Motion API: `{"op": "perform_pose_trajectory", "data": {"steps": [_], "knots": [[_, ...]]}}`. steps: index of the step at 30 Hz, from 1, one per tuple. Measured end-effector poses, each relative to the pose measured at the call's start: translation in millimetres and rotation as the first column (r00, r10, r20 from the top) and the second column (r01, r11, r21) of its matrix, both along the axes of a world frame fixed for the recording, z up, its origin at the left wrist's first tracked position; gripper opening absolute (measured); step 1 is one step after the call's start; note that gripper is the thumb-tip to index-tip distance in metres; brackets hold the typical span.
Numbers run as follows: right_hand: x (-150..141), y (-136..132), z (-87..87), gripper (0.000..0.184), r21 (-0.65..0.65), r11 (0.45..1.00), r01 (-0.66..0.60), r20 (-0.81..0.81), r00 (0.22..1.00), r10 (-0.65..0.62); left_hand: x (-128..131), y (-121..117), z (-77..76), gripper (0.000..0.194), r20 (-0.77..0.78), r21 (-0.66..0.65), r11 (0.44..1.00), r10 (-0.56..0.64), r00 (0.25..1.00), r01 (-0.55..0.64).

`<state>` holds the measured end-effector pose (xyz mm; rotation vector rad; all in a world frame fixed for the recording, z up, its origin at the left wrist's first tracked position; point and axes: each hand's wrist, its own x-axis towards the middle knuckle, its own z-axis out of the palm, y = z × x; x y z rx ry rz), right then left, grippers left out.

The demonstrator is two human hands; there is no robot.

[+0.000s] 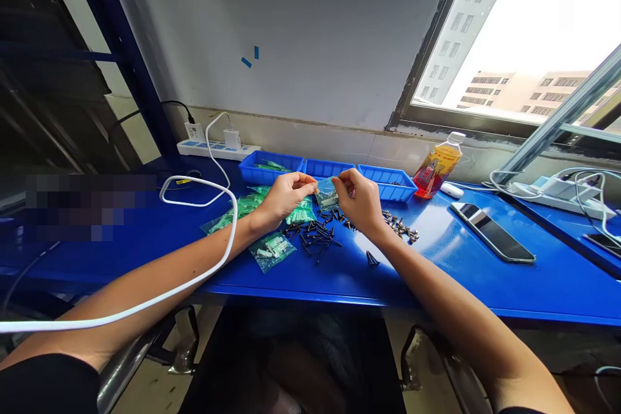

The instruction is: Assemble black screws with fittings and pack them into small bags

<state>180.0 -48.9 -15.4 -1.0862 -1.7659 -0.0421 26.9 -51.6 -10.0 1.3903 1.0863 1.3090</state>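
From here I see a small clear bag (326, 194) held up above the surface (378, 288), filmy and glinting, something pale inside. The left hand (288, 197) pinches its nine o'clock edge between thumb and finger; the right hand (361, 202) grips the three o'clock edge, thumb against curled fingers. Taking the bag as the dial's centre, slim black screws (315, 236) sprawl around six, knobbly silvery hardware (402, 226) at four, crinkled green packets (242, 207) toward nine, and a flat see-through pouch of white pieces (272, 251) between seven and eight. Ribbed blue plastic trays (330, 170) line up from ten to two. Beyond them, near half past two, leans a bottle (436, 165) of red drink; a glossy phone (492, 233) lies past three. A smooth white cable (213, 265) loops across my view of the left forearm.
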Motion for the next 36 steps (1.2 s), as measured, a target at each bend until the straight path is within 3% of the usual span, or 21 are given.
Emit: {"op": "perform_pose_trajectory", "data": {"steps": [8, 13, 25, 36], "knots": [[0.3, -1.3, 0.9, 0.011, -0.072, 0.995, -0.064, 0.023, 0.998, 0.066, -1.7, 4.1, -4.0, 0.006, -0.033, 0.065, 0.997, 0.033, 0.999, -0.031], [-1.7, -4.4, 2.0, 0.006, -0.163, 0.978, -0.127, 0.110, 0.983, 0.146, -4.3, 5.6, -4.0, 0.006, -0.155, 0.144, 0.988, 0.074, 0.985, -0.052], [-3.5, -4.4, 2.7, 0.011, -0.073, 0.996, -0.053, 0.057, 0.997, 0.058, -6.9, 1.4, -1.3, 0.013, -0.213, 0.166, 0.983, -0.041, 0.976, 0.077], [-5.4, -5.7, 3.2, 0.010, -0.109, 0.994, -0.021, 0.104, 0.994, 0.032, -5.7, 1.0, -2.1, 0.016, -0.270, 0.256, 0.967, 0.066, 0.961, 0.006]]}}
